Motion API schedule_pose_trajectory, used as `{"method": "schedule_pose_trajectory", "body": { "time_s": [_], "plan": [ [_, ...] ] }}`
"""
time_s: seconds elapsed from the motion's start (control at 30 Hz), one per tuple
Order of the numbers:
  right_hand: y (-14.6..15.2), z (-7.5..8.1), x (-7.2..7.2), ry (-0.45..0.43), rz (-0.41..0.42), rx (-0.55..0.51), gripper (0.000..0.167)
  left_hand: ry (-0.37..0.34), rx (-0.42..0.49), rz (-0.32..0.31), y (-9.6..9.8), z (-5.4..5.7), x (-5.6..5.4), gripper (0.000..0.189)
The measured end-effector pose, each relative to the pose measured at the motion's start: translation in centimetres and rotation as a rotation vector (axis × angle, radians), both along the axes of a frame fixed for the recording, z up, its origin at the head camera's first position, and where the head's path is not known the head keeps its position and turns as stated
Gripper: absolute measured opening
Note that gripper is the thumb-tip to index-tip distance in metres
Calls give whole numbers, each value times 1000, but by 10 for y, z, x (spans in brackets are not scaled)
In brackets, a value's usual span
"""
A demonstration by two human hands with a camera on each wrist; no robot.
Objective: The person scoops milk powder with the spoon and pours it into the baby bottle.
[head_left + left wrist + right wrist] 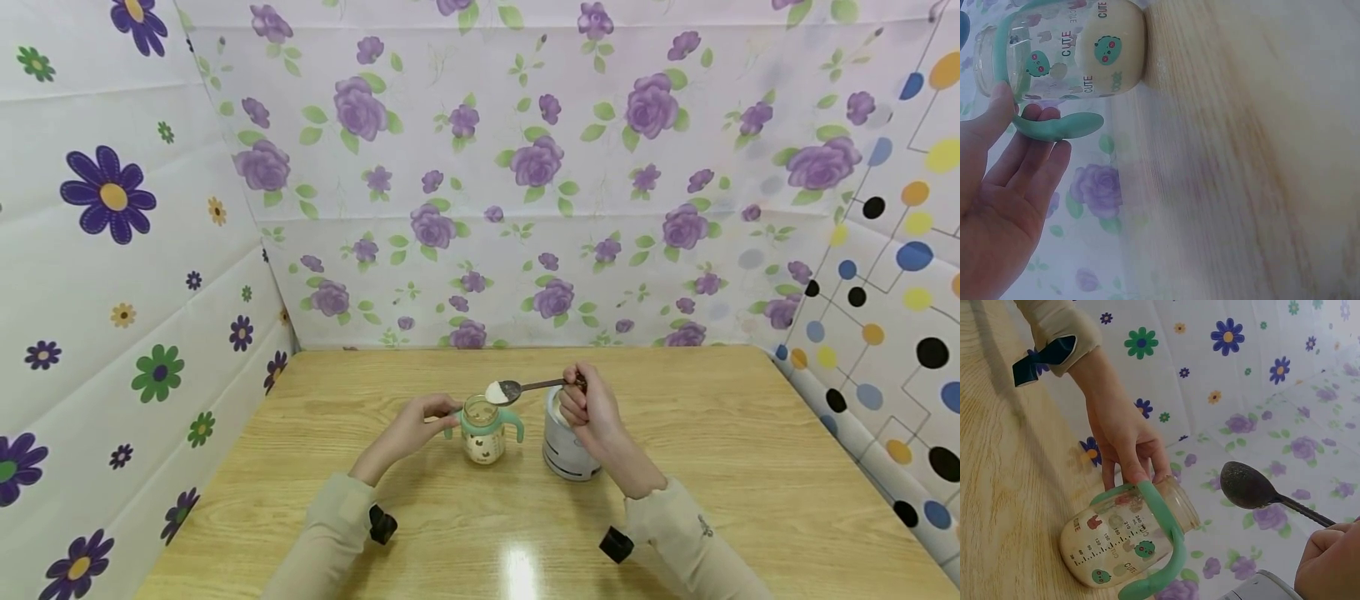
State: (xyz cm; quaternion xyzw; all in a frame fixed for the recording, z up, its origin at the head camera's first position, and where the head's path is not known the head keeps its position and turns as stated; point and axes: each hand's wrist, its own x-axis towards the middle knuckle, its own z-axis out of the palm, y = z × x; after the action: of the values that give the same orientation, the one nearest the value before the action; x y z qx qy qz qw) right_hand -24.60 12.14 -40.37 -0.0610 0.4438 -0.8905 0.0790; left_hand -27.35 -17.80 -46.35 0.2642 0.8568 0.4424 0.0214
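Observation:
A clear baby bottle (482,442) with a mint-green collar and two handles stands upright and uncapped on the table, cream-coloured contents in its lower part. My left hand (411,429) pinches its left handle (1060,127) between thumb and fingers. In my right hand (597,414) is a dark spoon (536,386), gripped by its handle. White powder (496,392) sits at the spoon's tip, just above the bottle's mouth in the head view. From the right wrist, the underside of the spoon's bowl (1247,485) shows, apart from the bottle's rim.
A white can (568,450) stands right of the bottle, its top partly hidden behind my right hand. The wooden table (300,508) meets a flowered cloth (495,275) at its back edge. Patterned cloths also hang at left and right.

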Motion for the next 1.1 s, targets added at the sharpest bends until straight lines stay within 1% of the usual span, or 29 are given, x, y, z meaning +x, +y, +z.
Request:
{"method": "schedule_pose_trajectory", "body": {
  "time_s": [0.2,0.33,0.43,0.53,0.6,0.67,0.73,0.77,0.87,0.97,1.0,1.1],
  "plan": [
    [-2,1,0,21,27,28,39,-11,10,8,0,0,0,26],
    [-3,-1,0,42,44,37,40,-5,17,10,1,0,2,27],
    [-4,-1,0,68,47,66,40,-10,19,10,3,5,6,27],
    [-6,-2,1,117,36,125,39,-16,18,10,6,15,12,27],
    [-8,-3,1,146,23,168,38,-10,16,12,7,17,13,26],
    [-10,-3,1,169,10,202,37,5,20,13,5,14,11,25],
    [-11,-3,0,180,2,221,37,12,25,17,3,9,6,25],
    [-12,-3,0,184,1,224,37,11,28,18,3,11,7,24],
    [-14,-4,0,194,0,232,38,5,31,14,2,7,5,25],
    [-15,-5,0,195,0,234,39,-4,29,5,4,7,7,25],
    [-15,-6,1,195,0,235,39,-1,31,-1,3,3,5,26],
    [-17,-7,2,191,-8,250,39,3,34,-15,5,3,6,25]
  ]
}}
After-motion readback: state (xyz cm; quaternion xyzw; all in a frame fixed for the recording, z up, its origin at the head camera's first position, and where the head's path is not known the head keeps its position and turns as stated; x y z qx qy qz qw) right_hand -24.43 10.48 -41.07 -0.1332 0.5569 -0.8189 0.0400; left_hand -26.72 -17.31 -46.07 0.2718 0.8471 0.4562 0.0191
